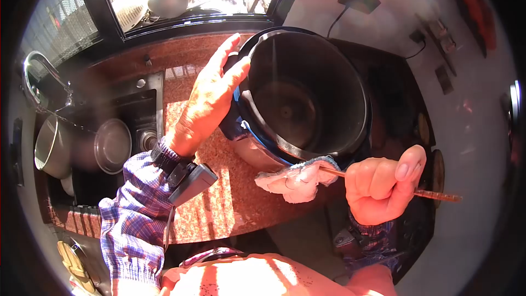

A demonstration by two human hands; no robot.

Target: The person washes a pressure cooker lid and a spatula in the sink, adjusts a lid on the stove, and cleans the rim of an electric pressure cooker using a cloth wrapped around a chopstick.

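Observation:
A large round bucket (pixel 307 82), dark inside with bits of blue along its outer edge, stands tilted on the counter with its mouth towards me. My left hand (pixel 211 96) rests against the left side of its rim, thumb and fingers stretched apart. Below the front rim, my right hand (pixel 383 186) is closed in a fist around a thin brown stick (pixel 438 195). At the stick's far end a crumpled whitish cloth (pixel 298 181) hangs beside the bucket's outer wall. The stick's middle is hidden by my fingers.
On the left, a dark sink (pixel 145 104) holds a pale pot (pixel 49 145) and a round metal lid or dish (pixel 113 146), under a curved tap (pixel 41 57). Reddish speckled countertop (pixel 205 208) surrounds it. Behind is a window (pixel 192 19); a cable hangs on the right wall.

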